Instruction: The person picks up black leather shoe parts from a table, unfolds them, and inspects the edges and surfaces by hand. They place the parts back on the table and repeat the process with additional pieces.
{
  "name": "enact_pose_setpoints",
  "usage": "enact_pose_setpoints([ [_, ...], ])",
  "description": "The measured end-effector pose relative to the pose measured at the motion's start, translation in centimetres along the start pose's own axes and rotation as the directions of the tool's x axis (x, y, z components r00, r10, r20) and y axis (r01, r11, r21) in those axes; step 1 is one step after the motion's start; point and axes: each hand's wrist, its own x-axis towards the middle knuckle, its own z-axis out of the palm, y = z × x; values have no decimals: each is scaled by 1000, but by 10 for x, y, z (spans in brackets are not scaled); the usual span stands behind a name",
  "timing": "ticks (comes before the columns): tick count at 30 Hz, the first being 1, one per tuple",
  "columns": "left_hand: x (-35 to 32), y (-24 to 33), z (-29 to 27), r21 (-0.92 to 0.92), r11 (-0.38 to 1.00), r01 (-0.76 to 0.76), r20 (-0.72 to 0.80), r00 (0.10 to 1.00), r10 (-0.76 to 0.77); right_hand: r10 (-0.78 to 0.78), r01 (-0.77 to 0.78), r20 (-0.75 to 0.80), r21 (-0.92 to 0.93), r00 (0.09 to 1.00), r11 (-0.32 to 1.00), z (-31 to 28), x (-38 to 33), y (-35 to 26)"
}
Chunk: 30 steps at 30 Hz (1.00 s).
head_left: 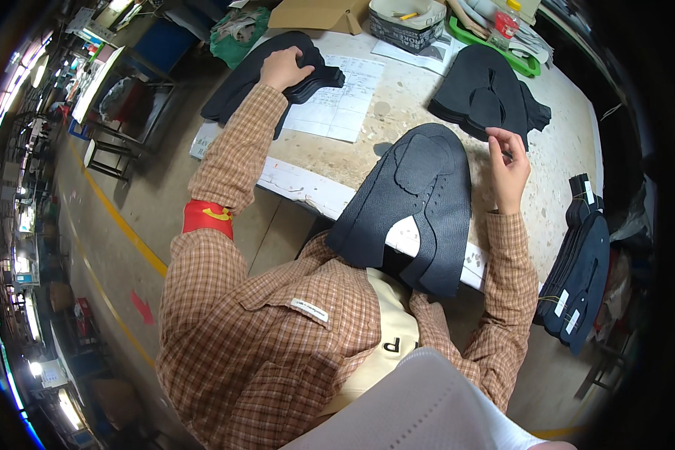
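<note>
My left hand rests on a stack of black leather shoe-upper pieces at the far left of the table, thumb and fingertips apart on the top piece. By the near edge of the right-hand stack of black uppers is my right hand, fingers curled in a pinch; whatever lies between them is too small to make out. Between my arms, a large black leather upper with an overlaid tongue-shaped part and small punched holes lies over the table's front edge. Its lower end hangs close to my chest.
A written paper sheet lies beside the left stack. Behind are a cardboard box, a fabric basket and a green tray with a bottle. Tied, tagged black pieces sit at the right edge.
</note>
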Motion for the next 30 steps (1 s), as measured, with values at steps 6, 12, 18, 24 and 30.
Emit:
enact_pose_setpoints([
  [6, -33, 11, -2, 126, 982, -138, 49, 990, 132, 7, -7, -2, -20, 1000, 1000, 0, 0, -1],
  [12, -40, 8, 0, 131, 984, -122, -13, 992, 125, 12, -11, 7, -44, 1000, 999, 2, -1, -2],
  [18, -37, 12, -6, 148, 954, -262, -114, 953, 280, 17, -17, 3, -36, 1000, 999, 2, 0, 0],
  [24, -3, 33, -3, -94, 731, -676, 73, 728, 682, 12, -11, 13, -56, 1000, 998, 5, -2, 4],
  [30, 11, 39, -6, -44, 753, -656, 219, 729, 648, 12, -11, 10, -83, 1000, 997, 4, -2, 6],
])
